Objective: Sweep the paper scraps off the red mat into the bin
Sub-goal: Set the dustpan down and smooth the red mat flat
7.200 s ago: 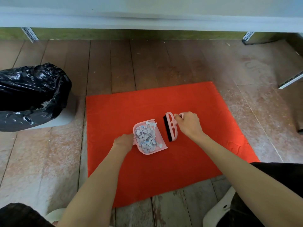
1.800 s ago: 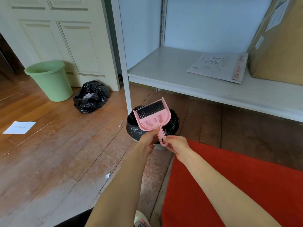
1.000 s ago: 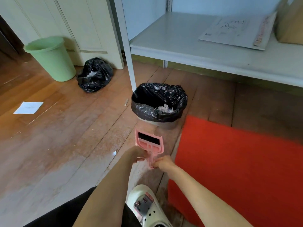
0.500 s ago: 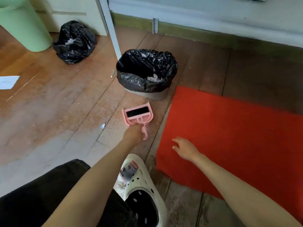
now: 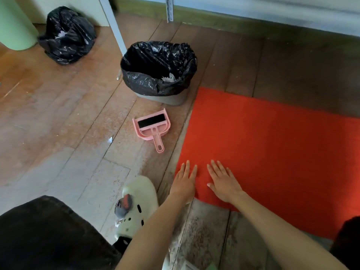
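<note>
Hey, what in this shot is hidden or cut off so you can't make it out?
Head view:
- bin: folds of the black liner hide most of the inside; only a few paper scraps show.
- red mat: right side cut off by the frame edge, so scraps there cannot be ruled out.
- green bucket: cut by the top-left corner.

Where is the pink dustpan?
In the head view, the pink dustpan lies on the wooden floor, left of the red mat, just before the black-lined bin.

The red mat (image 5: 272,143) runs off the right edge, the green bucket (image 5: 15,26) off the left.
</note>
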